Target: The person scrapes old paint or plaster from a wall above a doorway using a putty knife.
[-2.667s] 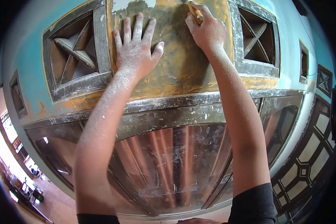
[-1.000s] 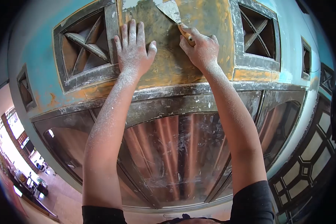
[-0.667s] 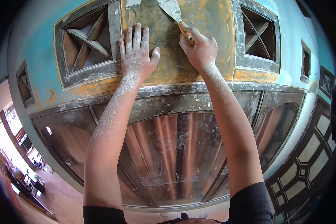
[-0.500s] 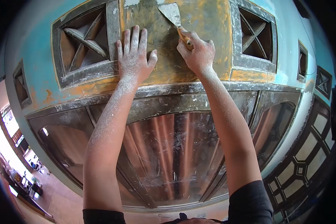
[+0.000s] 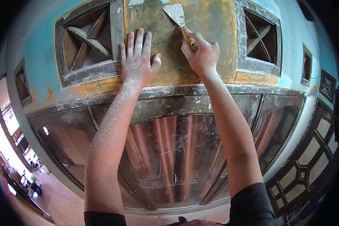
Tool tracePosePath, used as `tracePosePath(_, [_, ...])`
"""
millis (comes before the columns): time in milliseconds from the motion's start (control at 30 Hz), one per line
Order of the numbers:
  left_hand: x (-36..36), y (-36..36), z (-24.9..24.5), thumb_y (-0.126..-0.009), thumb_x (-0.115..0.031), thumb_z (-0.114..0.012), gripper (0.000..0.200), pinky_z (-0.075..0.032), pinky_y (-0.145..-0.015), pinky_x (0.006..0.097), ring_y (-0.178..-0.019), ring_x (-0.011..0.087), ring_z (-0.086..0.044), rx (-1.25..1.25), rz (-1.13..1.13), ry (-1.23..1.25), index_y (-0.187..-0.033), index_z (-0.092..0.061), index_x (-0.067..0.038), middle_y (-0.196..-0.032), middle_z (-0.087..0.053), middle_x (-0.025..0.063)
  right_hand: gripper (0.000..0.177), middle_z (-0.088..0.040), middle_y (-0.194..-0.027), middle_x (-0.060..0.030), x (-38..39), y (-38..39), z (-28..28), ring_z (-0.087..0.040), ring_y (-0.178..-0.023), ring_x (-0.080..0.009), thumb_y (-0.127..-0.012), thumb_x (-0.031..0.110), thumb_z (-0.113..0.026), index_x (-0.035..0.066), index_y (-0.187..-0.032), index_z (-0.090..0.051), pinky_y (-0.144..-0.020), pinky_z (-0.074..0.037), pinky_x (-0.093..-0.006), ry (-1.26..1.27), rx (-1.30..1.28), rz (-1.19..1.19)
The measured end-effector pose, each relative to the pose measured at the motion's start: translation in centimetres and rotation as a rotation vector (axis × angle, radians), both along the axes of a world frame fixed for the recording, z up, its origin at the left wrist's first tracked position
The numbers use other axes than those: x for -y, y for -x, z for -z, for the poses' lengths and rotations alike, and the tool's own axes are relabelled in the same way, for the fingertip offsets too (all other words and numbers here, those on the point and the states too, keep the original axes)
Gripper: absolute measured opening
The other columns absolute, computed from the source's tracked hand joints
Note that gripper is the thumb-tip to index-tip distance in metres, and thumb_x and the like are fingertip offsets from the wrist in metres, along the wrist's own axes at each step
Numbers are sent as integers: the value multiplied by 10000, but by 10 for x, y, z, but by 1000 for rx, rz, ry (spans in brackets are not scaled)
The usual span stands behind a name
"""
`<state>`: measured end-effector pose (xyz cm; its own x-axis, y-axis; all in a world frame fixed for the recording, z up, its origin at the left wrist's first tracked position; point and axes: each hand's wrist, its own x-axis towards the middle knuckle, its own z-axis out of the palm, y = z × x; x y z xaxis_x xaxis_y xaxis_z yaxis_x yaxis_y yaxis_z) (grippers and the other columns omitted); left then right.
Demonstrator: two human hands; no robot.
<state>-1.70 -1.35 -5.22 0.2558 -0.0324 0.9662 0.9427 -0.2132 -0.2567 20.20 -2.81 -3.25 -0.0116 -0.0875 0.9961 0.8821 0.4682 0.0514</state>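
Note:
My right hand (image 5: 202,55) grips the wooden handle of a putty scraper (image 5: 176,14), whose flat metal blade lies against a scraped yellow-brown wall panel (image 5: 211,22) above a window. Flat on the same panel, just left of the blade, rests my left hand (image 5: 137,62), fingers spread and dusted white. Both forearms carry white dust.
Square vent openings with crossed bars flank the panel, one on the left (image 5: 88,41) and one on the right (image 5: 260,37). The surrounding wall is turquoise (image 5: 34,49). Below runs a paint-flecked window frame (image 5: 169,103) over smeared glass (image 5: 169,158).
The scraper blade has come down into view from the panel's top edge, and my right hand has dropped lower on the panel. My left hand stays pressed flat, shifted only slightly.

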Motion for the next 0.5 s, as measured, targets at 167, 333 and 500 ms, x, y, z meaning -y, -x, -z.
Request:
tracePosePath(167, [0,-1,1,-986,-403,-571,768,-138,-1252,604,-1582,358,-150,4,-20,8,-1633,-274,-117,-1713,-193,126,294,-754,-781,-27,-1,2,1,-721,-690,-242,-935,378,-711,257,-1202,-704,-786,-434,-407,-28,-26,-39])
tracePosePath(333, [0,0,0,-975,-402,-581,783,-137,-1248,615,-1581,362,-151,1,-22,-11,-1634,-270,-116,-1713,-194,128,257,-754,-775,-39,-1,6,-9,-722,-695,-266,-933,377,-708,248,-1155,-703,-798,-434,-416,-45,-25,-16])
tracePosePath(500, [-1,10,-28,-967,-446,-581,804,-151,-1232,646,-1573,368,-171,-107,-4,-34,-1637,-262,-137,-1704,-214,133,271,-755,-787,-36,-6,2,-12,-732,-731,-264,-933,381,-707,253,-1172,-691,-828,-430,-439,-42,-5,2])
